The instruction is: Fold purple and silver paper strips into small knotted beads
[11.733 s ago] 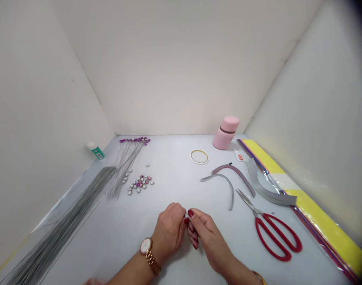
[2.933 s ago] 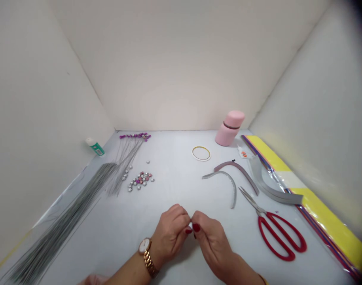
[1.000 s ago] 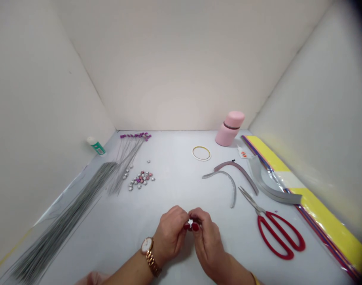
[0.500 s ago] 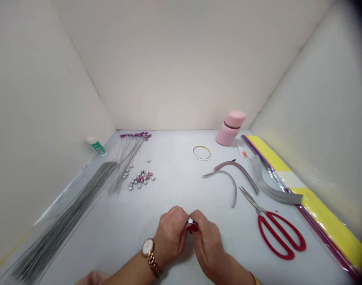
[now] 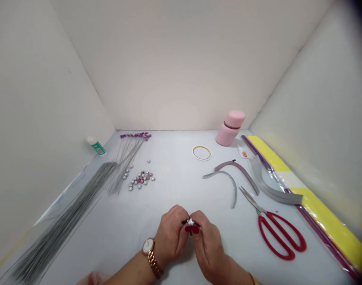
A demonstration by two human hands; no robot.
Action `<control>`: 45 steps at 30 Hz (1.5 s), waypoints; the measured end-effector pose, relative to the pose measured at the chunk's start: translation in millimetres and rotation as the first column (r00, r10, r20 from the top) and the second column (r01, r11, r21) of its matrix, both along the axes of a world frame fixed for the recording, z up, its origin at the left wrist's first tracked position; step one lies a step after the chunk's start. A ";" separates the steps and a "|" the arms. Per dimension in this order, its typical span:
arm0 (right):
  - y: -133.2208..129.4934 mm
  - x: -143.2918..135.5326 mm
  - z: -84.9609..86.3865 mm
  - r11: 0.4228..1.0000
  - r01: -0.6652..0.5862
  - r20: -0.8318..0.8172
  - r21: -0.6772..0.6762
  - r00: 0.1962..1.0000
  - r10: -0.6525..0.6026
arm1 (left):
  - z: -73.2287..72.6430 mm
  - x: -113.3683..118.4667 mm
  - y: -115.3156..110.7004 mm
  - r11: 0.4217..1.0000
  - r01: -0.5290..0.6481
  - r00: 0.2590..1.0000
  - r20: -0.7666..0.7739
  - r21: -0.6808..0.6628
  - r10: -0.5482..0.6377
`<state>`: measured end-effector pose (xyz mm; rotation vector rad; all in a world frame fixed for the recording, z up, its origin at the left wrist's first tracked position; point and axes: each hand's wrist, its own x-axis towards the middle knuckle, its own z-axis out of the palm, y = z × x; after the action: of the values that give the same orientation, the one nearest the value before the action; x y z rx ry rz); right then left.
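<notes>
Low in the middle of the view, a small silver paper star [image 5: 190,222] is pinched between the fingertips of both hands. My left hand [image 5: 172,233], with a gold watch [image 5: 148,246] at the wrist, is closed on it from the left. Closed on it from the right is my right hand [image 5: 209,243]. Both red-nailed thumbs press together at the star's near side, and the fingers hide part of it. Ahead and to the left lies a pile of small silver, pink and purple stars [image 5: 141,179].
Grey wires [image 5: 71,213] and purple-tipped stems [image 5: 135,135] lie left, with a glue stick [image 5: 96,145] beyond. On the right are red-handled scissors [image 5: 272,225], curved paper strips [image 5: 228,178], a tape roll [image 5: 201,153], a pink flask [image 5: 230,128] and yellow sheets [image 5: 323,221].
The fingertips have shifted slightly around the star, and more of its pointed silver face shows now. Everything else on the table stays put.
</notes>
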<state>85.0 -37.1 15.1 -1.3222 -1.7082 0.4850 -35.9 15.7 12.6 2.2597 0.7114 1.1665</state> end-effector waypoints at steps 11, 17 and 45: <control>-0.2 5.6 -4.4 1.000 0.025 -0.014 0.009 1.000 -0.025 | -2.8 -2.0 2.5 0.999 0.033 0.999 -0.005 -0.023 -0.033; 0.0 5.5 -2.3 0.990 0.083 0.026 0.113 0.996 -0.087 | -1.0 -2.2 1.9 1.000 0.003 1.000 0.008 -0.020 -0.003; 3.3 5.0 -4.3 0.971 0.017 0.034 0.238 0.999 -0.025 | 0.0 1.0 1.8 0.998 0.037 0.999 -0.007 0.043 -0.037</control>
<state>89.9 -33.8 10.8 -1.1808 -1.7216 0.2358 -34.9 17.5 12.6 2.3030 0.6502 1.1678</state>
